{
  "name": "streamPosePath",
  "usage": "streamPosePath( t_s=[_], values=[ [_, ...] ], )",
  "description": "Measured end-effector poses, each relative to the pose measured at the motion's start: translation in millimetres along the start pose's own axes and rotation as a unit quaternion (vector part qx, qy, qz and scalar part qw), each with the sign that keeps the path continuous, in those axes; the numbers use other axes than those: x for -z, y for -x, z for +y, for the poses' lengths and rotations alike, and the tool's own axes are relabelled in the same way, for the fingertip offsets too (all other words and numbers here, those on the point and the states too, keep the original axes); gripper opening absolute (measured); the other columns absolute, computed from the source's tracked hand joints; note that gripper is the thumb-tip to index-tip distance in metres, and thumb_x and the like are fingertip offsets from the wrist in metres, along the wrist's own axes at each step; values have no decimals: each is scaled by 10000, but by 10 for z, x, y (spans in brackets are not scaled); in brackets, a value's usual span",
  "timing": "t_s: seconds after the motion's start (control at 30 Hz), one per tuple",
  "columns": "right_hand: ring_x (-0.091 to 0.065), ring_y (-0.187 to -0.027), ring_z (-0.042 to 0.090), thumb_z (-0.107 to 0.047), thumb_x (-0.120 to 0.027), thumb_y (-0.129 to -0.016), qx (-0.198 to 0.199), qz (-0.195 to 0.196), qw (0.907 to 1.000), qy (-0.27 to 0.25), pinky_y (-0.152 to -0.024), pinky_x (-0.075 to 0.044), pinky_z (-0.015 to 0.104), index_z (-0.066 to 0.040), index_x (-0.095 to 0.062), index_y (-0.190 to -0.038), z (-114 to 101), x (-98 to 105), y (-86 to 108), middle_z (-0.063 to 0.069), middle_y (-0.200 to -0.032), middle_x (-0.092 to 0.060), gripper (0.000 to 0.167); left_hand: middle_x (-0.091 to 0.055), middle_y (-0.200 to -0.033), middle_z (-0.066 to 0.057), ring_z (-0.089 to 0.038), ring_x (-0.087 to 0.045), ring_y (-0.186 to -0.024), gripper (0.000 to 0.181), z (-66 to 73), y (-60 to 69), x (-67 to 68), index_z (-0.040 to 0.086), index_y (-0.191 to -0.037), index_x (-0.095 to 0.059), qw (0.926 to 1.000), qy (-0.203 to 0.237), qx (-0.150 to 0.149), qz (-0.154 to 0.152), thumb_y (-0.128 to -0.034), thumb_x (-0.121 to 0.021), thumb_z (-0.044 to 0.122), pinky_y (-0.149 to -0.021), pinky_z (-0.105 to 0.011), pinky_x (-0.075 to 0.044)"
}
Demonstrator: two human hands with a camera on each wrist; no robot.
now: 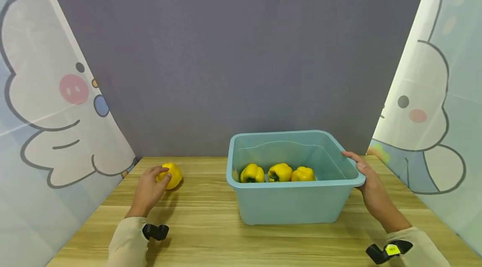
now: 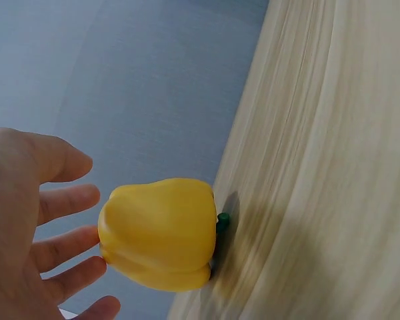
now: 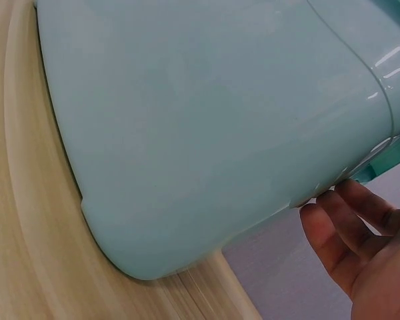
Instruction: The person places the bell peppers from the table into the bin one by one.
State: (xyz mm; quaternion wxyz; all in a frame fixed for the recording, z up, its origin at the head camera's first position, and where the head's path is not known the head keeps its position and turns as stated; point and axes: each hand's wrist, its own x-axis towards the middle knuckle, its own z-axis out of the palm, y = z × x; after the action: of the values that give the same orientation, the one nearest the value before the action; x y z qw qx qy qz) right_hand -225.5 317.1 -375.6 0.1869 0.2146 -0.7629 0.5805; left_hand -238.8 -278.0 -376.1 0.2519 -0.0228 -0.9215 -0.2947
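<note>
On the left of the table, a yellow bell pepper point(image 1: 173, 175) stands with its green stem point(image 2: 223, 221) down against the wood. My left hand point(image 1: 149, 188) is beside it, fingers spread and slightly bent; in the left wrist view the fingertips point(image 2: 93, 265) meet or nearly meet its upper end, and the thumb stays apart from it. A light blue plastic bin point(image 1: 290, 204) stands right of centre, with three yellow bell peppers point(image 1: 280, 172) inside. At its right end my right hand point(image 1: 373, 187) grips the rim, fingers against the outer wall point(image 3: 207, 133).
The wooden table point(image 1: 203, 233) ends at a grey backdrop point(image 1: 241, 57) just behind the bin. Cartoon-printed curtains point(image 1: 45, 91) hang on both sides. Bare wood lies between the single pepper and the bin.
</note>
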Motion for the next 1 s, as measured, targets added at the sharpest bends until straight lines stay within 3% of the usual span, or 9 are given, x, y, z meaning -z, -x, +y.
streamPosePath(
  t_s=[0.4, 0.67, 1.0],
  values=[
    [-549, -1023, 128, -281, -185, -1112, 48, 55, 9997, -232, -735, -478, 297, -105, -407, -1502, 5, -19, -10, -41, -1297, -512, 482, -437, -1407, -328, -532, -381, -1286, 431, -87, -38, -46, -94, -1311, -580, 9999, -112, 55, -105, -993, -609, 194, -1057, -661, -292],
    [-557, -1014, 127, -272, -189, -1109, 84, 100, 9996, -264, -727, -481, 303, -98, -411, -1498, 25, -10, 12, -42, -1282, -530, 480, -368, -1424, -344, -528, -351, -1303, 514, -131, -37, -66, -95, -1401, -489, 9989, -90, 338, -296, -1001, -590, 210, -1060, -657, -295],
    [-555, -1028, 143, -273, -179, -1110, 144, 28, 9995, -265, -733, -481, 305, -90, -397, -1503, 18, -9, 1, -26, -1286, -523, 485, -378, -1430, -377, -530, -327, -1337, 527, -153, -37, -68, -61, -1404, -465, 9948, 26, 798, -628, -989, -602, 234, -1092, -650, -258]
  ],
)
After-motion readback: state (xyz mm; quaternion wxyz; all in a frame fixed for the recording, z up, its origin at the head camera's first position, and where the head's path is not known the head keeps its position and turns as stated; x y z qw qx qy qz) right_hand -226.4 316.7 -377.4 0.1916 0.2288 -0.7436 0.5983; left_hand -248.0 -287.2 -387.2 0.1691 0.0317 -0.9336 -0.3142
